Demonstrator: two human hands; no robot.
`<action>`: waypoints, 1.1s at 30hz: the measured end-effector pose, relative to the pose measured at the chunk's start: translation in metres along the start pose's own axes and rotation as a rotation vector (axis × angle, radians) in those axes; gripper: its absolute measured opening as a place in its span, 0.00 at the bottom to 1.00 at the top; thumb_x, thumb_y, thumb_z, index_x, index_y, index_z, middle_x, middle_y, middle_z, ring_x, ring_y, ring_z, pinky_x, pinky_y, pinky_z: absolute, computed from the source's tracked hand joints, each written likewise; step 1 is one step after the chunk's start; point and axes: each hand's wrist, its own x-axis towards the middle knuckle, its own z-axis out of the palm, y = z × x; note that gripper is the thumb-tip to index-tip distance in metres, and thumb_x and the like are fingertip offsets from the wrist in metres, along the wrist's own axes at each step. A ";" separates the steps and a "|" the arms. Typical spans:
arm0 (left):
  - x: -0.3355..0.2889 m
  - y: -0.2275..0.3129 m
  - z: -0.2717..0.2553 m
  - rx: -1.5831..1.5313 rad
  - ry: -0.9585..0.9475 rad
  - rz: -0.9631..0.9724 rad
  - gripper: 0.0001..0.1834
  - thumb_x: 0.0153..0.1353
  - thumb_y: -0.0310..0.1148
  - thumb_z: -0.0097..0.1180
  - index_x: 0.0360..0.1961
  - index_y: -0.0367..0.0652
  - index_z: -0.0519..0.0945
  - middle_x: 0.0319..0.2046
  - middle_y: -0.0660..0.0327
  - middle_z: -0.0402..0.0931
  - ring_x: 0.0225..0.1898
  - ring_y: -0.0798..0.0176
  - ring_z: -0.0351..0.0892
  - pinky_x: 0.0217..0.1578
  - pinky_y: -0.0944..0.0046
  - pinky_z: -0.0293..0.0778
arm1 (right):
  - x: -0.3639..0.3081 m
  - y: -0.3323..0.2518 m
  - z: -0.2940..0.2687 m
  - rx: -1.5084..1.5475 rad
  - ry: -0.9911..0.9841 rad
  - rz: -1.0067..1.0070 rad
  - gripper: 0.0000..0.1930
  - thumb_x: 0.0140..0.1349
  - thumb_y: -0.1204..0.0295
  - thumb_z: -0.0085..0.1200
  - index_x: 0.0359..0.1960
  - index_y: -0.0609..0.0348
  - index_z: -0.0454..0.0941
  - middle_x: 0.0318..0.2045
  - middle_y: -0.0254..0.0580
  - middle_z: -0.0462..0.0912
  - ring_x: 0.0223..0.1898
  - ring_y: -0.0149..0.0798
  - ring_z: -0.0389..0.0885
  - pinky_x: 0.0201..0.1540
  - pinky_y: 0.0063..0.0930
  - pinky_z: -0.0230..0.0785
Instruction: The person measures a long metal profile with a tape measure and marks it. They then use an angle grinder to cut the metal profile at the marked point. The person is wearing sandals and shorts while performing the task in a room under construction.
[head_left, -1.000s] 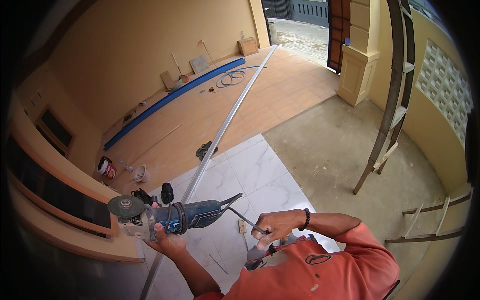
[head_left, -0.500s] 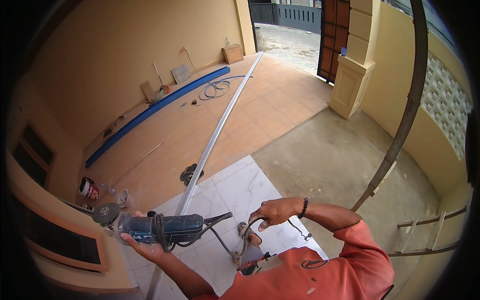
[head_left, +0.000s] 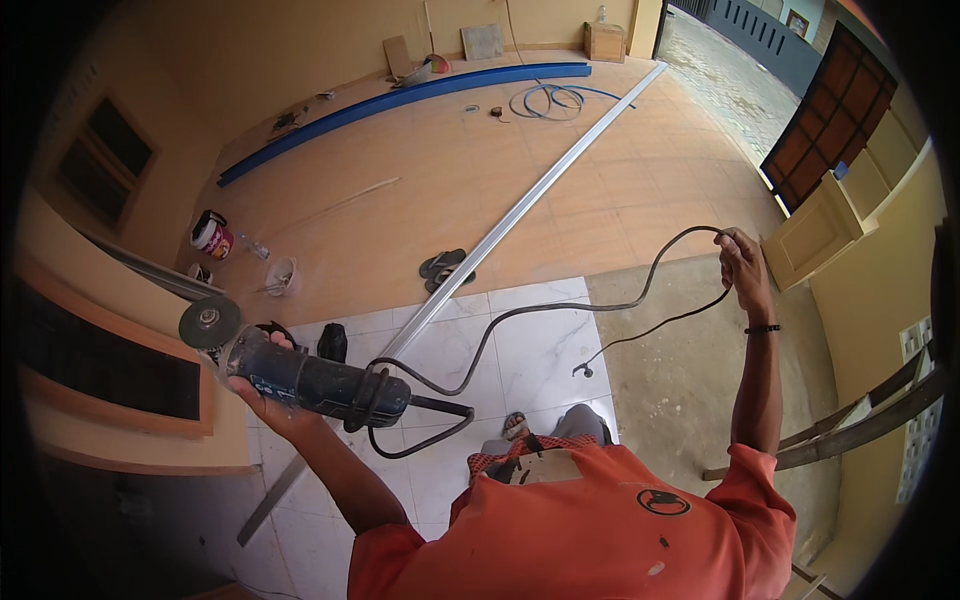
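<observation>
In my left hand (head_left: 272, 395) is an angle grinder (head_left: 325, 385), held around the gear-head end of its dark body. Its cutting disc (head_left: 210, 322) faces up at the left. Some of the black power cord (head_left: 560, 308) still loops round the grinder's rear end. From there the cord runs in a wavy line to my right hand (head_left: 742, 262), which is raised at the far right with its fingers closed on it. Below that hand the cord drops to its plug (head_left: 583, 370), hanging over the edge of the tiles.
A long silver metal profile (head_left: 520, 205) lies diagonally across the floor beneath the grinder. Black sandals (head_left: 446, 270) lie beside it. Farther off are a blue beam (head_left: 400, 106), a blue hose coil (head_left: 548, 100), a paint bucket (head_left: 212, 236) and a white pail (head_left: 283, 277).
My right hand has swung out right and away from me, pulling the cord off the grinder into a long span. Fewer loops remain on the body. The view has turned.
</observation>
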 end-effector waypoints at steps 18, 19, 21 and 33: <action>0.056 -0.008 0.091 1.074 0.552 0.742 0.41 0.45 0.42 0.74 0.57 0.35 0.67 0.43 0.50 0.78 0.41 0.52 0.82 0.43 0.57 0.81 | 0.408 0.185 0.151 -0.115 -0.420 0.156 0.10 0.67 0.66 0.44 0.35 0.58 0.74 0.15 0.24 0.62 0.13 0.21 0.60 0.13 0.19 0.51; 0.051 -0.008 0.096 0.999 0.585 0.744 0.41 0.46 0.44 0.74 0.57 0.35 0.67 0.43 0.50 0.78 0.42 0.51 0.82 0.44 0.56 0.81 | 0.425 0.189 0.164 -0.147 -0.388 0.182 0.09 0.67 0.65 0.45 0.35 0.57 0.74 0.15 0.24 0.62 0.13 0.21 0.61 0.13 0.19 0.50; 0.042 -0.009 0.101 0.845 0.640 0.747 0.40 0.48 0.47 0.72 0.56 0.35 0.68 0.44 0.50 0.78 0.43 0.50 0.82 0.45 0.55 0.81 | 0.456 0.199 0.188 -0.217 -0.317 0.237 0.09 0.67 0.63 0.46 0.36 0.54 0.74 0.15 0.23 0.62 0.13 0.21 0.61 0.14 0.18 0.48; 0.021 0.066 0.064 0.577 0.621 0.957 0.34 0.51 0.46 0.71 0.52 0.38 0.72 0.43 0.48 0.78 0.41 0.46 0.81 0.42 0.52 0.83 | 0.694 0.254 0.175 -1.026 -0.058 -0.228 0.18 0.67 0.64 0.38 0.42 0.61 0.79 0.44 0.56 0.81 0.46 0.63 0.79 0.47 0.54 0.71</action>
